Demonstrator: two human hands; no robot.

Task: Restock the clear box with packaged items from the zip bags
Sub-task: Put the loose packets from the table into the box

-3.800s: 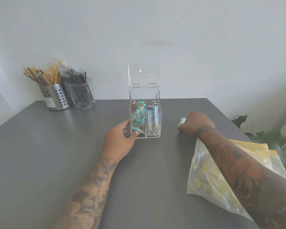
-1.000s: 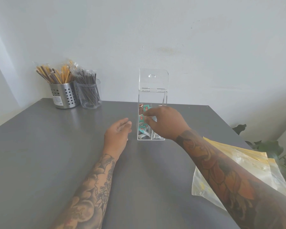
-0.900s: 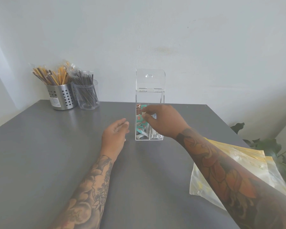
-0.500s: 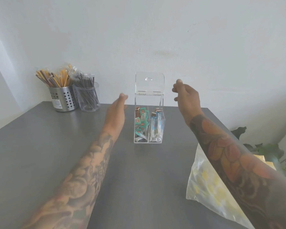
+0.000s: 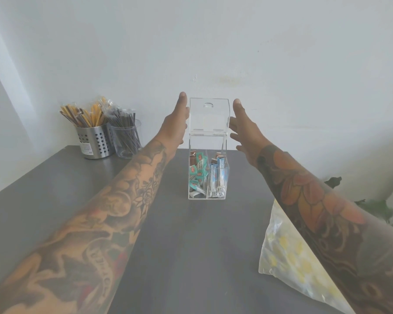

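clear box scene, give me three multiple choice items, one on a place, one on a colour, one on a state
1. Where does the perforated metal cup stand?
A. far left by the wall
B. right of the box
C. on the zip bag

2. What colour are the small packets in the left compartment of the clear acrylic box?
A. red
B. teal
C. black

3. How is the box's hinged clear lid?
A. shut flat
B. lying on the table
C. raised upright

Answers: 1 A, it sits at the grey table's far left corner; 2 B, teal wrappers show through the wall; 3 C, it stands up between left hand and right hand.
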